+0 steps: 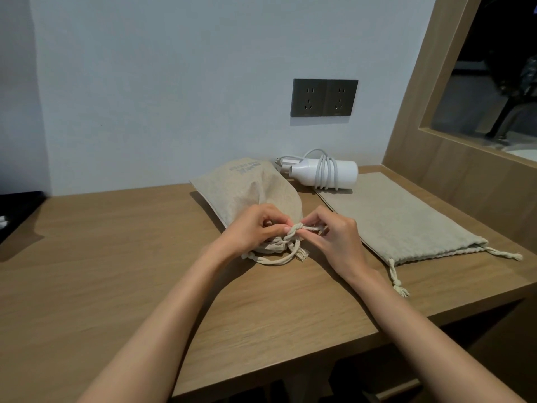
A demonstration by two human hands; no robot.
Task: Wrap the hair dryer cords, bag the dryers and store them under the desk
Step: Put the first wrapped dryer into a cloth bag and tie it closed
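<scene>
Desk [116, 286] carries everything, wood top against the wall. Flat empty bag [401, 219] lies at 3 o'clock of the hands, mouth toward the near edge, cords loose. Filled bag [250, 187] sits at centre, bulging, so probably one dryer is inside; mouth gathered shut. White dryer [325, 173], cord wrapped round its body, lies at 1 o'clock by the wall, just touching the flat bag's far end. Socket plate [324, 98] is on the wall at 12.

Step, as I read it: tying off the first bag. Left hand [255, 228] and right hand [331, 237] each pinch the drawstring [293, 231] at the half-made knot.

Next: cinch the knot, then bag the second dryer. Nothing blocks the reach. Under-desk space is barely visible.
</scene>
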